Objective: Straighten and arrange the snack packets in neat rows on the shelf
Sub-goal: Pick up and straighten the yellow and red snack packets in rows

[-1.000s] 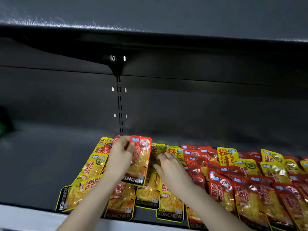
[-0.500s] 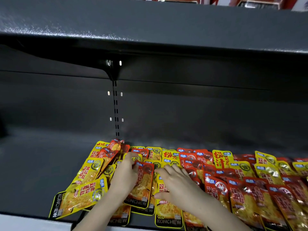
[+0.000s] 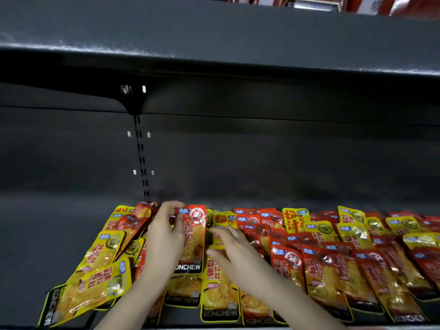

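Several red and yellow snack packets lie overlapping on a dark shelf (image 3: 54, 234). My left hand (image 3: 164, 236) grips a red packet (image 3: 194, 236) by its left edge, holding it upright over the pile. To its right, my right hand (image 3: 234, 253) reaches forward with straight fingers, resting on a yellow packet (image 3: 217, 282) beneath. At the far left a yellow packet (image 3: 88, 291) lies skewed, almost sideways. Red packets (image 3: 333, 277) at the right lie in rough overlapping rows.
The dark upper shelf (image 3: 214, 39) overhangs the packets closely. A slotted upright rail (image 3: 141, 158) runs down the back panel. Bare shelf stretches left of the pile and behind it. Red boxes (image 3: 309, 2) show on the shelf above.
My left hand has lifted the red packet from low in the pile back up toward the rear. My right hand has slid slightly forward over the yellow packets.
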A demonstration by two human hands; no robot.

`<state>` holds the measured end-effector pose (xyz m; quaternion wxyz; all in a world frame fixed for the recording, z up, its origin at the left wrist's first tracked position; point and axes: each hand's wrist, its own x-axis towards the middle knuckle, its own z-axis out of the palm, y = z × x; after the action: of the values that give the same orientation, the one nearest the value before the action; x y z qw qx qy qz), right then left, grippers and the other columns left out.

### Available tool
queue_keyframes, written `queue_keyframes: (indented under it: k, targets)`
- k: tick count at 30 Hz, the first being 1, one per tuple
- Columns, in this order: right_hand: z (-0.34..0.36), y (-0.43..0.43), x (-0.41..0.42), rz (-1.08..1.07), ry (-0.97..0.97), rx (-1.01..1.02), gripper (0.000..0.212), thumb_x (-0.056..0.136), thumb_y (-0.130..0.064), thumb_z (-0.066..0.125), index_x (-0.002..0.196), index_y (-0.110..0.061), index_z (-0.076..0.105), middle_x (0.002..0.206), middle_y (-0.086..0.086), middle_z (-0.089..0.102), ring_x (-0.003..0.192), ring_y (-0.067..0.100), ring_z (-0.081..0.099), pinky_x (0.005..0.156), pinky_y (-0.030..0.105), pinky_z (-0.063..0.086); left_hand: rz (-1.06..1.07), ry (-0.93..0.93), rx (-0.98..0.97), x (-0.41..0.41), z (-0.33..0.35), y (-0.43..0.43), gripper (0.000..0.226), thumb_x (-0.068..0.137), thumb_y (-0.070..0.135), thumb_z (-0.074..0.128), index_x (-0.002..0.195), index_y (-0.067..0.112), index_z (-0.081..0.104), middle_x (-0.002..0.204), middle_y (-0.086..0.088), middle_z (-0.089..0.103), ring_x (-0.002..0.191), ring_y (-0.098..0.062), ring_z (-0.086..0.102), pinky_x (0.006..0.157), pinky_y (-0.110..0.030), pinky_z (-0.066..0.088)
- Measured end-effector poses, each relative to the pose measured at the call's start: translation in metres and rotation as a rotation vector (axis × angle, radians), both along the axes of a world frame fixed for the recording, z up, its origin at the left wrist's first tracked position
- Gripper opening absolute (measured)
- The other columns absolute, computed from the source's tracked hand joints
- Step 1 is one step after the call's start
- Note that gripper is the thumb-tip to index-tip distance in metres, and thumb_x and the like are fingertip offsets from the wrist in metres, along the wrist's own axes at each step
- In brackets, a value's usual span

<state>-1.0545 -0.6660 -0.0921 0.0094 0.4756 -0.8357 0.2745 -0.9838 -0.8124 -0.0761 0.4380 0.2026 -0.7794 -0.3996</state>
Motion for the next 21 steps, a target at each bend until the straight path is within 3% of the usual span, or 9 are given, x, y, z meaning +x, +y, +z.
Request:
queue_keyframes:
  k: [4,7,9,12,15,18,21]
  targets:
    - [0.013,0.013,-0.010,-0.099,-0.233,-0.297,0.038,0.094,-0.042,0.047,0.129,-0.028,0.044,0.117,-0.012,0.057,0.107,0.001,0.053,0.094,0.027,0.046,-0.124,0.109,-0.012,-0.013,0.019,0.031,0.019,0.091,0.001,0.051,0.097,0.018,0.058,0.081,0.009,0.058,0.067,-0.003,0.056,0.054,-0.014,0.044]
    - [0.029,0.033,-0.025,-0.135,-0.313,-0.445,0.022,0.093,-0.035,0.053,0.115,-0.032,0.049,0.102,-0.014,0.062,0.094,-0.004,0.059,0.082,0.019,0.050,-0.250,0.096,0.009,-0.033,0.025,0.059,0.022,0.090,0.002,0.053,0.099,0.021,0.059,0.086,0.008,0.061,0.078,-0.001,0.059,0.062,-0.013,0.045]
    - [0.036,0.049,-0.038,-0.167,-0.341,-0.510,0.022,0.093,-0.028,0.056,0.113,-0.033,0.050,0.103,-0.011,0.064,0.095,-0.003,0.061,0.084,0.021,0.051,-0.297,0.072,-0.002,-0.049,0.026,0.076,0.028,0.088,-0.001,0.055,0.099,0.024,0.058,0.088,0.012,0.061,0.085,0.001,0.058,0.072,-0.012,0.046]
    - [0.043,0.077,-0.057,-0.209,-0.409,-0.571,0.029,0.091,-0.018,0.059,0.108,-0.039,0.046,0.105,-0.009,0.066,0.097,0.000,0.063,0.087,0.025,0.053,-0.363,0.022,-0.004,-0.072,0.028,0.103,0.033,0.086,-0.004,0.056,0.103,0.025,0.054,0.087,0.017,0.056,0.081,0.001,0.057,0.072,-0.007,0.042]
    - [0.045,0.104,-0.077,-0.278,-0.384,-0.576,0.036,0.090,-0.014,0.061,0.112,-0.037,0.046,0.104,-0.008,0.067,0.096,0.003,0.064,0.087,0.030,0.054,-0.427,-0.114,-0.026,-0.092,0.027,0.130,0.035,0.087,0.002,0.056,0.113,0.024,0.046,0.090,0.015,0.053,0.088,-0.011,0.057,0.079,-0.016,0.045]
    - [0.041,0.126,-0.098,-0.348,-0.382,-0.599,0.045,0.091,-0.010,0.059,0.122,-0.036,0.040,0.106,0.000,0.067,0.095,0.009,0.065,0.086,0.035,0.055,-0.432,-0.202,-0.116,-0.104,0.020,0.152,0.037,0.087,0.006,0.054,0.119,0.022,0.043,0.112,0.002,0.056,0.105,-0.018,0.058,0.090,-0.034,0.047]
    - [0.038,0.144,-0.115,-0.398,-0.379,-0.642,0.055,0.091,-0.010,0.059,0.133,-0.037,0.035,0.117,-0.006,0.060,0.107,0.006,0.059,0.091,0.027,0.050,-0.369,-0.329,-0.286,-0.110,0.016,0.169,0.028,0.091,0.012,0.047,0.118,0.021,0.047,0.120,0.002,0.050,0.109,-0.018,0.055,0.091,-0.033,0.046]
